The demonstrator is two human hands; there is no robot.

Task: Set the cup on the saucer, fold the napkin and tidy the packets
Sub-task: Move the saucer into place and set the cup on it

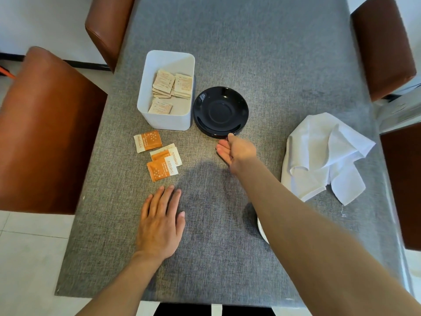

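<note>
The table (pixel 262 53) carries a grey woven cloth surface. Directly on it lie a white bin (pixel 167 119), a black saucer (pixel 220 110) just beside the bin, three orange packets (pixel 148 140), and a crumpled white napkin (pixel 323 156).

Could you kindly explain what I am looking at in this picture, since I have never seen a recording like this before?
There is no machine here: a person wears a wide-angle camera on the head, so the single picture looks down at their own two bare arms over a grey table.

The left hand rests flat on the cloth, fingers straight, holding nothing. The right hand reaches forward, open, with its thumb at the near rim of a black saucer; it grips nothing.

Beside the saucer stands a white box with pale packets inside. Three orange packets lie loose on the table in front of it. An unfolded white napkin lies to the right. A white rim, perhaps the cup, peeks from under the right forearm. Brown chairs stand around.
</note>
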